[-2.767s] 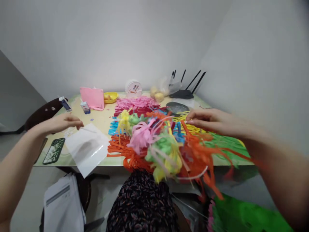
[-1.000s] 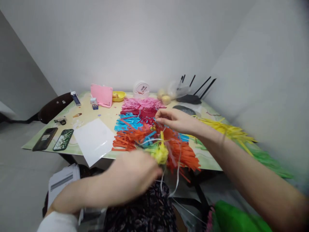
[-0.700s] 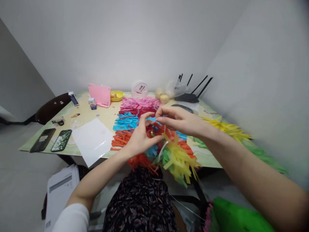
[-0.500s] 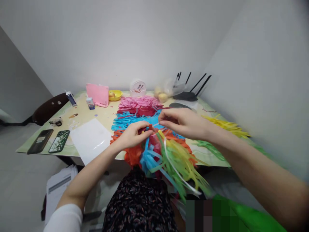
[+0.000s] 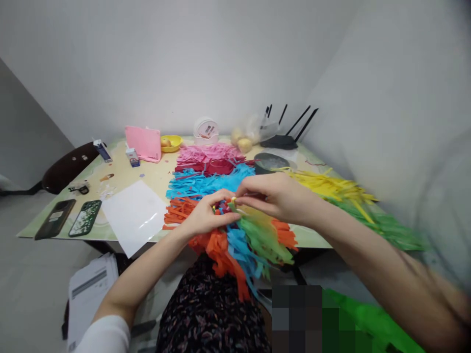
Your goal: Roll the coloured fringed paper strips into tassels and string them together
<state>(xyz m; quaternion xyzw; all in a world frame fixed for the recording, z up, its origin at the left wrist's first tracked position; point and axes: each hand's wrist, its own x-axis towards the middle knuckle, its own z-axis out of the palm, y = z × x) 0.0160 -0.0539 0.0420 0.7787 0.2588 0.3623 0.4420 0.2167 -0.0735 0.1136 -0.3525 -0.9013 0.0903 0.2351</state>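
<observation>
My left hand (image 5: 211, 213) is closed around the gathered top of a bunch of paper tassels, with orange, blue and green fringes (image 5: 239, 247) hanging below it over the table's front edge. Fingertips of my right hand (image 5: 270, 193) pinch together at the same top, close by a small yellow bit; what exactly they grip is too small to make out. Behind my hands, loose fringed strips lie in rows: pink (image 5: 209, 153), dark red (image 5: 217, 165), blue (image 5: 206, 184) and orange (image 5: 180, 213). Yellow strips (image 5: 331, 186) and green strips (image 5: 390, 230) lie to the right.
On the table's left are two phones (image 5: 85, 218), a white sheet (image 5: 134, 215), a pink case (image 5: 143, 143) and small cartons (image 5: 132, 157). Along the back stand a yellow bowl (image 5: 171, 143), a white ribbon spool (image 5: 206, 131) and a black router (image 5: 281, 142).
My right hand has come closer to my left at the tassel tops. The hanging fringes have swung, and more orange shows below. The view has shifted slightly.
</observation>
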